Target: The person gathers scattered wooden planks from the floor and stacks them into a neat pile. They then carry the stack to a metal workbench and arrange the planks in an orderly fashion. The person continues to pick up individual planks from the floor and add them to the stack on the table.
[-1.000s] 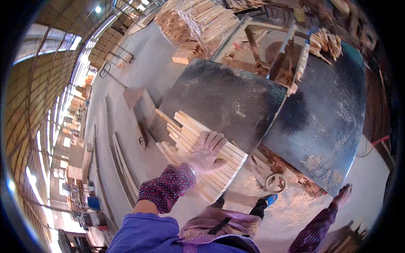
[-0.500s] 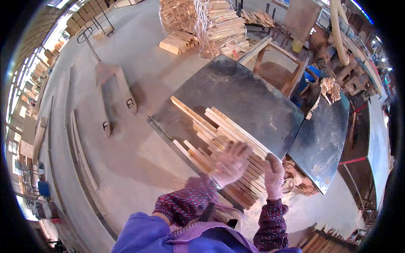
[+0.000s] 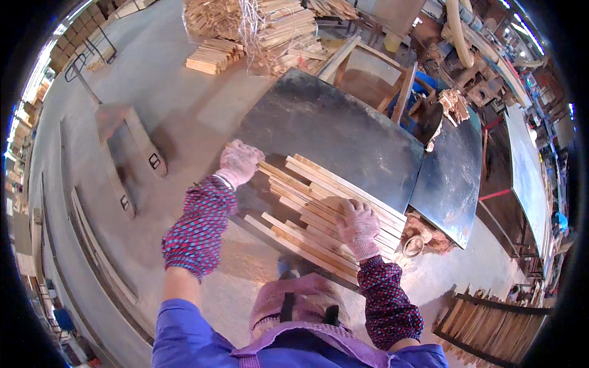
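Note:
A layer of pale wooden strips [image 3: 319,214] lies side by side on the dark metal table [image 3: 331,132], their far ends uneven. My left hand [image 3: 241,162], in a pinkish work glove, is closed at the far left end of a long strip that sticks out of the layer. Its fingertips are partly hidden. My right hand [image 3: 358,228], gloved too, rests on top of the strips toward their near right end. Its fingers lie over them, somewhat apart.
Beside the table's right part is a round saw blade [image 3: 431,126] with wood offcuts [image 3: 454,105] near it. A pallet jack [image 3: 116,122] stands on the floor at left. Stacked timber [image 3: 270,30] is at the back, and more strips [image 3: 491,325] fill a rack at lower right.
My left hand has moved from above the strips out to the far left end of a long one. My right hand has shifted from the strips' right edge onto their tops. The view has shifted.

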Motion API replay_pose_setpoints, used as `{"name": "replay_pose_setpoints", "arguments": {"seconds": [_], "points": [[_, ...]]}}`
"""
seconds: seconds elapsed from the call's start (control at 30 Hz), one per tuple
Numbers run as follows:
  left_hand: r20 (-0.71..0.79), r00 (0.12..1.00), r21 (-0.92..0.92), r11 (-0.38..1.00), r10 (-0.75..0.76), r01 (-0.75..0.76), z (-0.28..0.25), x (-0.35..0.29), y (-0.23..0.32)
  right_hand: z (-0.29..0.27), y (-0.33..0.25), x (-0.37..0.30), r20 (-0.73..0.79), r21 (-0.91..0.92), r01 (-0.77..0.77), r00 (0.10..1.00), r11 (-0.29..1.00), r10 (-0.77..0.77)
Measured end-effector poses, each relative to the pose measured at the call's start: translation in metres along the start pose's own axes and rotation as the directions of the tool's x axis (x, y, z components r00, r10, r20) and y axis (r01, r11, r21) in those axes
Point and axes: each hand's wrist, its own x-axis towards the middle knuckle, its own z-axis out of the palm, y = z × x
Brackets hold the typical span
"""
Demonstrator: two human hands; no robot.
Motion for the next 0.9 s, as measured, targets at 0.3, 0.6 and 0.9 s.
{"name": "replay_pose_setpoints", "arguments": {"seconds": [0.3,0.6,0.9], "points": [[-0.152,0.988,0.039,0.999,0.022,-0.017,-0.102,0.018,-0.017,-0.064,0.011,0.037,-0.024,-0.011,0.058,0.998,0.998,-0.059],[0.047,0.923,-0.146,0.912,-0.381,0.383,-0.008,0.068,-0.056,-0.058,-0.005,0.141,0.08,0.037,0.07,0.994,0.997,-0.072],[-0.098,0.984,-0.1,0.985,-0.151,0.141,-0.005,0.062,-0.037,-0.009,-0.044,0.143,0.38,0.023,0.084,0.921,0.996,-0.086]]}}
